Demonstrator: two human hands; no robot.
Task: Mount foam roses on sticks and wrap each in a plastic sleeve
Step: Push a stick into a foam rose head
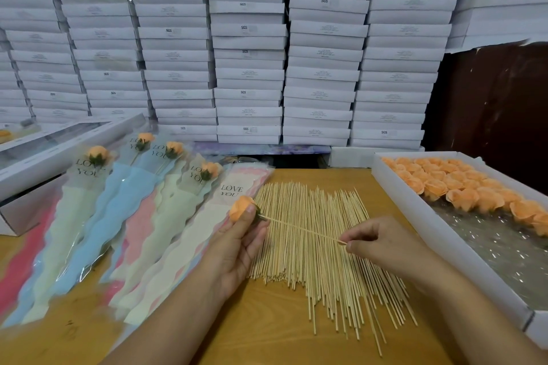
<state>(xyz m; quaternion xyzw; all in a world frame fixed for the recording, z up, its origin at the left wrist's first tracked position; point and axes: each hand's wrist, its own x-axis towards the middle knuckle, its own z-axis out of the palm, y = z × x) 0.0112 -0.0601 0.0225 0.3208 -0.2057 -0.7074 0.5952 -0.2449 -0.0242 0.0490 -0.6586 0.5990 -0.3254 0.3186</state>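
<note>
Rear of work area: stacked white boxes fill the view side to side, in several columns rising past the top edge. Many carry small printed labels; some read "SGS". To the right of the stacks, a dark brown panel, surface scuffed and speckled. Work surface: wooden table, light brown, grain visible, small dark marks near the lower left. Lighting even and diffuse, no hard shadows. Floor and windows not in view.
</note>
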